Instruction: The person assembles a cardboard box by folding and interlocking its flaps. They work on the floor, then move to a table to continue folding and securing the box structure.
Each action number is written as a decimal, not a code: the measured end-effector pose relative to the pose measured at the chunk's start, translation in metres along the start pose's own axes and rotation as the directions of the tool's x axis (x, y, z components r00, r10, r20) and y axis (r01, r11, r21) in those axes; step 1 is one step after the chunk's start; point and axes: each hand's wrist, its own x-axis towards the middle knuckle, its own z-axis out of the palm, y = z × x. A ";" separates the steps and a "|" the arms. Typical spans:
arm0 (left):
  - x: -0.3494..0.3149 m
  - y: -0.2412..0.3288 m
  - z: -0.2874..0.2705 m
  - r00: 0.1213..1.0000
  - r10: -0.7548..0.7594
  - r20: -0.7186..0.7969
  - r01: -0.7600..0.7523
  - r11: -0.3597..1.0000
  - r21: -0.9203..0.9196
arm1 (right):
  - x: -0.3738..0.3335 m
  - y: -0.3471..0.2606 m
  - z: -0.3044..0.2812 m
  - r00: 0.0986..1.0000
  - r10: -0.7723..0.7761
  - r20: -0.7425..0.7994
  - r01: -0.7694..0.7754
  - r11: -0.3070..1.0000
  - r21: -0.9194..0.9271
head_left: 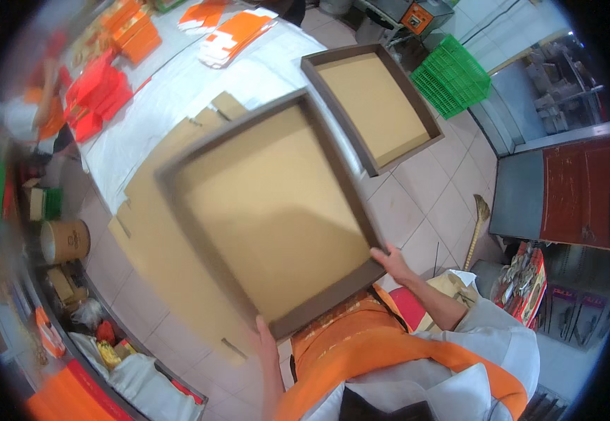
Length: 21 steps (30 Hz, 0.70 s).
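Observation:
A shallow cardboard tray (pixel 277 203), tan inside with dark brown walls, is held tilted in front of me. My right hand (pixel 393 265) grips its near right corner, with the thumb over the wall. At the near left corner my left hand (pixel 266 342) has hold of the wall, some of its fingers hidden under the tray. Beneath and left of the tray, a flat cardboard sheet (pixel 154 259) with slots along its edge juts past the table. A second tray of the same kind (pixel 375 105) rests at the table's right edge.
The table (pixel 277 56) has a white cover with orange-and-white flat boxes (pixel 238 35) and red bags (pixel 98 95) on it. Another person (pixel 28 116) is at the left. A green crate (pixel 451 76), a broom (pixel 475 231) and a brown drum (pixel 65 241) stand around the tiled floor.

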 end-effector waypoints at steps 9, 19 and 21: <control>0.156 0.191 0.341 0.811 0.426 0.401 -0.445 0.894 -0.050 | 0.154 -0.101 -0.267 0.915 -0.215 -0.343 0.299 0.929 0.216; 0.205 0.186 0.449 0.820 0.500 0.279 -0.552 0.820 0.151 | 0.292 -0.122 -0.333 0.999 -0.039 0.026 0.025 0.920 0.390; 0.202 0.176 0.442 0.817 0.532 0.224 -0.565 0.815 0.125 | 0.296 -0.119 -0.325 0.997 -0.067 0.035 0.046 0.909 0.413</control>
